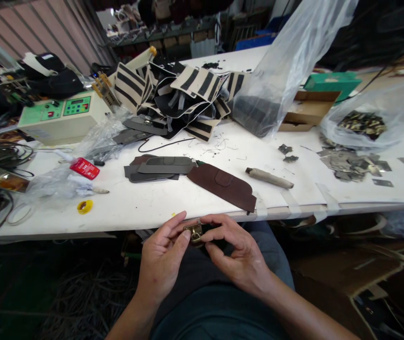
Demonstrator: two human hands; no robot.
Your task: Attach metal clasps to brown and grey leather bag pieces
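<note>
Just off the table's front edge, above my lap, I hold a small brass-coloured bag clasp [195, 233] with a ring-like part on its face. My left hand [161, 259] pinches it on the left, thumb in front and fingers behind. From the other side, my right hand [239, 255] has its fingertips closed at the clasp's right edge; what lies behind those fingers is hidden. Beyond the hands lies a brown leather strap piece [223, 184] with a rounded tab. Beside it is a stack of dark grey strap pieces [159, 167].
A wrapped stick [269, 178] lies right of the leather. Farther right are metal plates [347, 163] and a plastic bag of hardware [363, 125]. Striped bag panels [173, 94] are heaped behind. At left are a machine [63, 115], a red-labelled bottle [84, 168] and yellow tape [85, 207].
</note>
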